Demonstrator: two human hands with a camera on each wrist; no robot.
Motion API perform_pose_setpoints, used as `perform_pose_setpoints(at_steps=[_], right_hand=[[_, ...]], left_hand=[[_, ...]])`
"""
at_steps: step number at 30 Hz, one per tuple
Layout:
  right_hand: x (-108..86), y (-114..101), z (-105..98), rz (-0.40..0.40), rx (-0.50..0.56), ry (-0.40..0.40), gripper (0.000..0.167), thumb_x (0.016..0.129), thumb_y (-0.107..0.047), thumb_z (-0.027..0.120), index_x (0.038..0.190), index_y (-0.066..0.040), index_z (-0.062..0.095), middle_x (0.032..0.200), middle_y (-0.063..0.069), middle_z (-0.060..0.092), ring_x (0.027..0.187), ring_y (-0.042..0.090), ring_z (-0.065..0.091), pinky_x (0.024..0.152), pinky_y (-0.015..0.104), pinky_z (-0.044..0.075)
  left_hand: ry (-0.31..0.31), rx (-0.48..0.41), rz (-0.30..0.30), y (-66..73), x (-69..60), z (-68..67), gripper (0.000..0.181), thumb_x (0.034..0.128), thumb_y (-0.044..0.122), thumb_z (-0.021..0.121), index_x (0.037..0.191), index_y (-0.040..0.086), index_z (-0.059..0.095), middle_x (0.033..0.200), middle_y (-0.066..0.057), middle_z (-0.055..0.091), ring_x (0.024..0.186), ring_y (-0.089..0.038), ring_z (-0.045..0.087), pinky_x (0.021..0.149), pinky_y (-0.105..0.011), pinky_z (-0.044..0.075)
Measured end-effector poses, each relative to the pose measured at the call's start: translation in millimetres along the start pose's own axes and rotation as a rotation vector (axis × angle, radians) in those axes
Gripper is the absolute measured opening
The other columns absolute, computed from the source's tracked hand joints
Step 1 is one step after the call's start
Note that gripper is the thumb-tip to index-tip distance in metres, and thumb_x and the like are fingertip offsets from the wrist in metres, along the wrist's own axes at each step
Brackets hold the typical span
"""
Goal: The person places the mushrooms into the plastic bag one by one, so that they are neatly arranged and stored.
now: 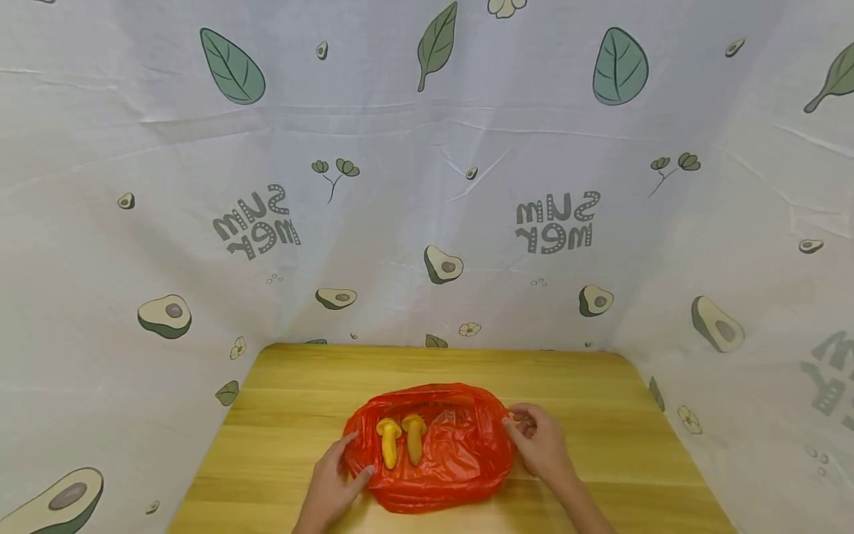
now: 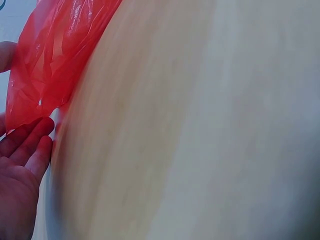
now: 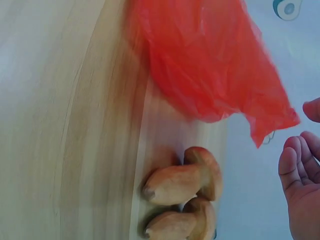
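Note:
A red plastic bag [image 1: 460, 452] lies spread on the wooden table. Two yellow-brown mushrooms [image 1: 402, 440] appear side by side within its left half in the head view. The right wrist view has two brown mushrooms [image 3: 182, 185] on wood below the bag; I cannot tell whether they are the same pair. At the bag's left edge, my left hand [image 1: 333, 478] touches the red plastic, thumb and fingers spread apart. My right hand [image 1: 543, 445] is at the right edge. In its wrist view a bag corner [image 3: 275, 122] ends just short of the loosely bent fingers [image 3: 292, 167].
The wooden table [image 1: 600, 415] extends around the bag, with rounded far corners. Behind it and on both sides hangs a pale cloth [image 1: 394, 222] printed with avocados, leaves and mirrored lettering.

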State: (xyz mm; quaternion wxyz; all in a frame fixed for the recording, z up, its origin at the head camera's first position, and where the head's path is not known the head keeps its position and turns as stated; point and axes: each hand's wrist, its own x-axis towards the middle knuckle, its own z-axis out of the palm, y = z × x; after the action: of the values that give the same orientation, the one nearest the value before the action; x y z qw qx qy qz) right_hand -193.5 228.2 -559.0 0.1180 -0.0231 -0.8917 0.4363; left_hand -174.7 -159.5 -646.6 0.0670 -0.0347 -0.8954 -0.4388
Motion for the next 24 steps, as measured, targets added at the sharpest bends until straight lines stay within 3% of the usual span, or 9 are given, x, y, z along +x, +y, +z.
perform_pose_setpoints(at_steps=[10, 24], right_hand=[[-4.0, 16, -13, 0.023, -0.035, 0.022, 0.032, 0.092, -0.021, 0.08, 0.115, -0.001, 0.071, 0.098, 0.007, 0.07, 0.08, 0.007, 0.059, 0.068, 0.018, 0.055], [-9.9, 36, -20, 0.001, -0.074, 0.056, 0.029, 0.09, -0.015, 0.081, 0.111, 0.003, 0.071, 0.097, 0.012, 0.073, 0.077, 0.008, 0.062, 0.066, 0.018, 0.055]], left_hand=[[0.002, -0.009, 0.001, 0.1, -0.5, -0.7, 0.072, 0.085, 0.043, 0.082, 0.144, 0.009, 0.057, 0.14, -0.017, 0.063, 0.132, -0.039, 0.059, 0.111, -0.057, 0.048], [0.005, -0.023, 0.007, 0.5, -1.2, -0.8, 0.072, 0.0847, 0.042, 0.083, 0.144, 0.01, 0.057, 0.139, -0.015, 0.064, 0.131, -0.037, 0.061, 0.111, -0.055, 0.049]])
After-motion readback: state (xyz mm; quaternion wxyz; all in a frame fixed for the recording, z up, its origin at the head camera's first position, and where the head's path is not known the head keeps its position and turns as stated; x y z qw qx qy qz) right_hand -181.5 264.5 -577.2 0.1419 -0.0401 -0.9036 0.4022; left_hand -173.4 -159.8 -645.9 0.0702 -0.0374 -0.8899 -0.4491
